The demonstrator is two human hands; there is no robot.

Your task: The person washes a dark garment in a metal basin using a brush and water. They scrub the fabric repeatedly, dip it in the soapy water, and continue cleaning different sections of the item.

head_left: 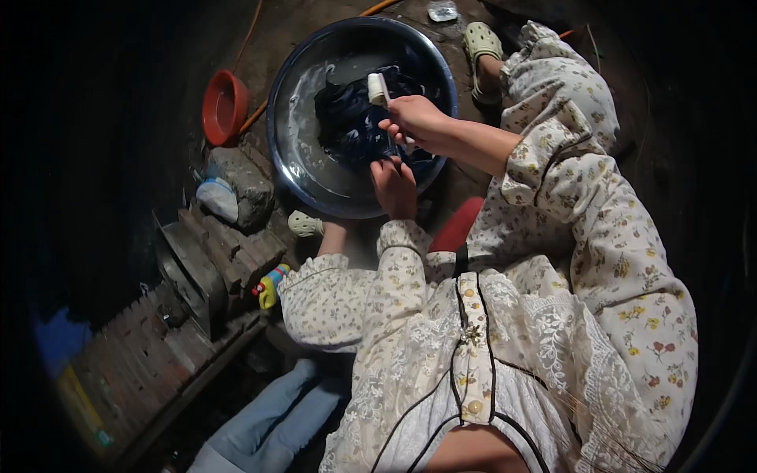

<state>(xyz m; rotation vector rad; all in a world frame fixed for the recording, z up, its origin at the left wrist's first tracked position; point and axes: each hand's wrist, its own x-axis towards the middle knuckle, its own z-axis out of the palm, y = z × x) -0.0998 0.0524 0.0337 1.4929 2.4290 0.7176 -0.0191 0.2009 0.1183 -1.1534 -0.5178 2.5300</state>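
Note:
A wide metal basin [285, 154] stands on the ground in front of me, with cloudy, sudsy water inside. Dark wet cloth [341, 118] lies bunched in it, streaked with white foam. My right hand [422, 122] is closed around the handle of a scrub brush [377, 89] and holds it above the cloth. The brush's pale head points away from me. At the basin's near rim, my left hand [394, 188] has its fingers closed on the near edge of the dark cloth. The fingertips are partly hidden.
Left of the basin are a red plastic bowl [224, 109], a grey stone block [248, 188] and a white-and-blue bag [217, 199]. A slatted wooden bench [146, 339] carries a tilted metal pan [189, 272]. Beside it are a yellow bottle [270, 288] and light blue jeans [272, 410].

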